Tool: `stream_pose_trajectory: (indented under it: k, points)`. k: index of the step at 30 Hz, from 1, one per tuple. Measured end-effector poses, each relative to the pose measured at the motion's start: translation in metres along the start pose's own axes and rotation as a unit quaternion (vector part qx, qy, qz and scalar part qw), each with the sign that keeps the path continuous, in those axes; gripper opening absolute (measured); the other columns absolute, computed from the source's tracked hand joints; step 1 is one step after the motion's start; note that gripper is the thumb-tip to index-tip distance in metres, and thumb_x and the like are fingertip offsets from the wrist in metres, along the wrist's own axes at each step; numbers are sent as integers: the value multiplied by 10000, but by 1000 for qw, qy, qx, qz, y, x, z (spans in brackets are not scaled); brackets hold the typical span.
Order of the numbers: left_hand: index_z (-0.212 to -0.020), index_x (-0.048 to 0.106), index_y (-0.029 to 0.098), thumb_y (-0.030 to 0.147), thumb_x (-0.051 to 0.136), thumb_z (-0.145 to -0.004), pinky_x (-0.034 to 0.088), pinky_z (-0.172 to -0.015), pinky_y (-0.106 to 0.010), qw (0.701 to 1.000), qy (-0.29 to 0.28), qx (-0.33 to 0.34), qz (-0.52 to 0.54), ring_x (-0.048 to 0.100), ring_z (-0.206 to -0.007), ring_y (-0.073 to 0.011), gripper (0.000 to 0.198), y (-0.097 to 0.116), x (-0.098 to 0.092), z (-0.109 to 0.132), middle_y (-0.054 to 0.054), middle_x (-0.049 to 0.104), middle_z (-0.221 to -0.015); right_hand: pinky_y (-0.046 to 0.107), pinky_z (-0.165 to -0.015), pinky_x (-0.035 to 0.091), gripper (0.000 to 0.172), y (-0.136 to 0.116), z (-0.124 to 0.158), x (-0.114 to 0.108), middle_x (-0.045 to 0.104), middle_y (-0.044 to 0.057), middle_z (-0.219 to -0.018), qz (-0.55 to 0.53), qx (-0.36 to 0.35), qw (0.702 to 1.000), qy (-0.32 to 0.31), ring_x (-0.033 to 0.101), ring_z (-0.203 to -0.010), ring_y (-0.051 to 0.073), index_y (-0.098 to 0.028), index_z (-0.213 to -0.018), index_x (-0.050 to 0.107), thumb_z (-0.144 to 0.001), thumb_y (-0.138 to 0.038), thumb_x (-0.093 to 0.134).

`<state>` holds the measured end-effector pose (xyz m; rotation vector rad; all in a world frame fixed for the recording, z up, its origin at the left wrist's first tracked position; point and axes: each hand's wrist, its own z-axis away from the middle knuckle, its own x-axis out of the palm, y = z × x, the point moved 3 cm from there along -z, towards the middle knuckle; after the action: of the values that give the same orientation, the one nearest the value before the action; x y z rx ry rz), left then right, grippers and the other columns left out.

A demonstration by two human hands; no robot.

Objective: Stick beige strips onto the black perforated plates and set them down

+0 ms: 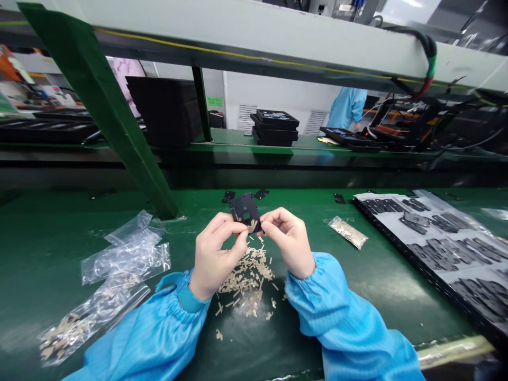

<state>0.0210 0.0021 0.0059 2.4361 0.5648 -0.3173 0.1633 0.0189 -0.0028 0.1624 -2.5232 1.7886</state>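
Observation:
A thin black plate (244,205) with a small square opening is held up over the bench between my two hands. My left hand (218,251) pinches its lower left edge, thumb and forefinger closed. My right hand (289,238) grips the lower right corner between thumb and fingertips. Small beige strips (252,226) show against the plate's lower edge, by my left fingertips; whether they are stuck on or just held there I cannot tell. Below my hands lies a loose pile of beige cut pieces (254,270).
Clear plastic bags (123,259), some with beige pieces, lie left. A small filled bag (347,232) and a tray of black parts (431,233) are right. Small black parts (261,194) lie behind my hands. A green post (99,114) slants down left; black trays (275,127) stand beyond.

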Motion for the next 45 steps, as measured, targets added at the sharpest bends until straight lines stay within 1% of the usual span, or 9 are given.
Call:
stream_pose_trajectory:
  k: [9,13,21,28,36,41,45]
  points:
    - [-703,585,168,94,536,-764,422,-598,-246,999,-10,-26,43,528,-673,-123,108,-2,-1,-1,-11,543,-717,273,-612,487,88,-2,4,0,577,-8,-664,32,-38,999,10,569,-611,124,-182,-678,529,-747,-197,581]
    - [-700,586,170,93,536,-759,419,-592,-249,998,-10,-26,48,526,-670,-122,109,-3,-2,-1,-11,543,-714,273,-610,483,93,-3,5,0,577,-3,-667,56,-49,997,16,560,-615,127,-187,-676,521,-753,-197,571]
    - [-702,583,176,85,534,-763,421,-595,-239,996,-11,-41,80,524,-672,-115,121,-5,-5,-2,-1,550,-721,256,-576,453,72,-8,5,1,576,-3,-667,63,-40,997,-14,559,-599,121,-183,-691,521,-754,-196,554]
    - [-702,578,180,83,528,-768,405,-583,-234,993,-18,-49,108,510,-664,-110,128,-7,-6,-2,10,532,-705,247,-572,448,79,-12,5,1,565,-13,-637,87,-46,995,-13,539,-578,111,-186,-673,512,-744,-191,547]
    - [-690,571,180,127,522,-779,409,-605,-256,989,-30,-67,127,512,-675,-128,115,-10,-6,-3,-4,543,-700,255,-572,448,65,-13,7,1,562,-9,-642,87,-48,995,-31,540,-578,115,-189,-685,506,-741,-178,536]
    - [-702,572,189,131,520,-787,414,-639,-258,984,-36,-69,160,519,-702,-129,115,-13,-5,-2,-3,557,-727,254,-560,437,68,-13,7,2,551,-10,-641,92,-45,994,-27,531,-572,116,-190,-663,496,-719,-170,530]
    - [-710,572,196,130,520,-790,407,-631,-254,978,-41,-68,193,514,-689,-123,116,-17,-3,-1,4,554,-727,251,-549,430,67,-14,8,4,540,-14,-632,90,-37,995,-25,533,-565,116,-190,-653,492,-709,-168,521]
